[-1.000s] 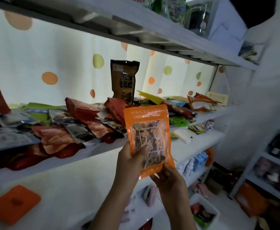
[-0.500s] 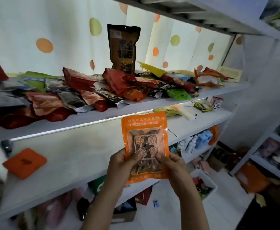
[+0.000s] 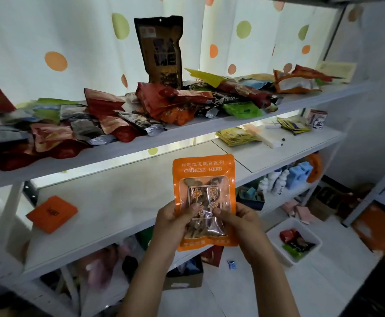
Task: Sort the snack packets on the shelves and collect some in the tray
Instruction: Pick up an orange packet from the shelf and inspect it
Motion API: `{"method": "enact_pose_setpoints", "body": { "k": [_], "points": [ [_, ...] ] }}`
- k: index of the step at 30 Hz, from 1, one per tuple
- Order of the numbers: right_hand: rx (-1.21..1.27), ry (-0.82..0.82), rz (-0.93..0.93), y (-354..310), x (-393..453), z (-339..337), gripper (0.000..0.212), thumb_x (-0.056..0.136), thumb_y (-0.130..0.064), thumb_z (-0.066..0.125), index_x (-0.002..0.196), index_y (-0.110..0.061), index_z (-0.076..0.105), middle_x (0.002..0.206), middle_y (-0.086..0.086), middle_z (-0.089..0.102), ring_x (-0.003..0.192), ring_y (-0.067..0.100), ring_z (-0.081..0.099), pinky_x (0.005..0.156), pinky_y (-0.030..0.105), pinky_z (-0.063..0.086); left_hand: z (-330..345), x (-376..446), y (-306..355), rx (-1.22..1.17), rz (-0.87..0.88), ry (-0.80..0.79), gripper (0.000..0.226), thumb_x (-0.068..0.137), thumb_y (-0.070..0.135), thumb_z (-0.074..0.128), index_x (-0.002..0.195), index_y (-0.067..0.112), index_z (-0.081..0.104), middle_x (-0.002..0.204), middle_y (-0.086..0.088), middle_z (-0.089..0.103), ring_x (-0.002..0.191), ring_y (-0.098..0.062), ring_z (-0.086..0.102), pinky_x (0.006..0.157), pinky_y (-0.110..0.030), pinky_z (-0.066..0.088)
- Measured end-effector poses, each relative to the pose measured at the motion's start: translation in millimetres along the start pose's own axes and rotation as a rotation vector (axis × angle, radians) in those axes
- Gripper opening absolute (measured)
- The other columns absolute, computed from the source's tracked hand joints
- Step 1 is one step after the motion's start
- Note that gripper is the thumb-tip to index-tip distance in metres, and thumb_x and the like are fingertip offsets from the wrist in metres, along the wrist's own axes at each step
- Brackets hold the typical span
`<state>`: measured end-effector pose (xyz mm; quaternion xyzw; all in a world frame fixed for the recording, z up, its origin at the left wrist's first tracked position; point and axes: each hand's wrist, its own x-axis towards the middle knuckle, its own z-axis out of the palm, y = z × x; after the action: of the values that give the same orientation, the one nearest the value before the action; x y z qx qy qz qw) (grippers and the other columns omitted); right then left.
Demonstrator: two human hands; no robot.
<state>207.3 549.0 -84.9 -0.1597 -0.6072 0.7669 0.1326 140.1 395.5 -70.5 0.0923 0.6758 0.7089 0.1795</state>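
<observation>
Both hands, left (image 3: 172, 221) and right (image 3: 239, 219), pinch the orange packet (image 3: 204, 179) between them.

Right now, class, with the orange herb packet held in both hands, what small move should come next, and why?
Probably carry the orange packet down and right toward the white tray on the floor. Both the left hand and right hand already grip its lower half clear of the shelves, and the tray, already holding a few packets, has room.

A small storeroom or shop corner, white shelves (image 3: 209, 131) heaped with loose snack packets (image 3: 164, 104), a polka-dot curtain (image 3: 72, 42) behind, bottles (image 3: 276, 179) lower down, a white tray (image 3: 276, 236) on the floor
</observation>
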Motion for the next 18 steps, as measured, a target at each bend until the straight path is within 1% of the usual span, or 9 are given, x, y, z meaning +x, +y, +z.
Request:
{"method": "enact_pose_setpoints", "body": {
  "k": [3, 7, 9, 11, 15, 18],
  "points": [
    [-0.009, -0.024, -0.001, 1, -1, -5, 0.015, 0.086, -0.008, 0.068, 0.101, -0.009, 0.073, 0.098, 0.014, 0.076, 0.088, 0.03, 0.073, 0.072, 0.036, 0.058, 6, -3, -5, -0.001, -0.001, 0.04, 0.022, 0.087, 0.032, 0.067, 0.109, 0.026, 0.067, 0.098, 0.005, 0.075, 0.089, -0.016, 0.073, 0.081, -0.044, 0.059],
    [-0.022, -0.036, 0.008, 3, -1, -7, 0.024, 0.087, -0.015, 0.069, 0.111, -0.01, 0.069, 0.105, 0.011, 0.075, 0.096, 0.031, 0.072, 0.086, 0.046, 0.057, 11, -2, -7, 0.005, 0.022, 0.071, 0.025, 0.089, 0.033, 0.066, 0.112, 0.025, 0.066, 0.101, 0.006, 0.075, 0.093, -0.016, 0.072, 0.081, -0.042, 0.06],
    [-0.026, -0.031, -0.003, 2, -2, -8, 0.024, 0.088, -0.016, 0.069, 0.111, -0.011, 0.068, 0.105, 0.011, 0.075, 0.097, 0.031, 0.072, 0.088, 0.048, 0.056, 13, -1, -7, 0.002, 0.037, 0.071, 0.027, 0.088, 0.031, 0.067, 0.114, 0.023, 0.066, 0.102, 0.004, 0.075, 0.093, -0.016, 0.072, 0.081, -0.044, 0.059],
    [-0.023, -0.024, -0.01, 1, -3, -8, 0.024, 0.088, -0.017, 0.069, 0.111, -0.01, 0.068, 0.105, 0.011, 0.075, 0.097, 0.031, 0.072, 0.088, 0.047, 0.056, 14, 0, -7, 0.003, 0.052, 0.067, 0.032, 0.086, 0.034, 0.068, 0.115, 0.023, 0.065, 0.103, 0.004, 0.074, 0.093, -0.017, 0.072, 0.082, -0.046, 0.059],
    [-0.014, 0.002, -0.035, -1, -7, -13, 0.022, 0.087, -0.017, 0.069, 0.107, -0.008, 0.069, 0.104, 0.012, 0.075, 0.096, 0.033, 0.072, 0.085, 0.046, 0.057, 18, 2, -5, 0.035, 0.062, 0.039, 0.042, 0.076, 0.048, 0.068, 0.113, 0.028, 0.064, 0.103, 0.005, 0.074, 0.092, -0.019, 0.073, 0.081, -0.048, 0.059],
    [0.018, 0.011, -0.041, -1, -11, -19, 0.024, 0.087, -0.015, 0.068, 0.108, -0.005, 0.068, 0.103, 0.015, 0.075, 0.095, 0.034, 0.072, 0.08, 0.044, 0.059, 22, 5, -7, 0.032, 0.048, -0.011, 0.049, 0.072, 0.051, 0.07, 0.114, 0.027, 0.065, 0.102, 0.004, 0.074, 0.092, -0.02, 0.073, 0.082, -0.05, 0.059]
  ]
}}
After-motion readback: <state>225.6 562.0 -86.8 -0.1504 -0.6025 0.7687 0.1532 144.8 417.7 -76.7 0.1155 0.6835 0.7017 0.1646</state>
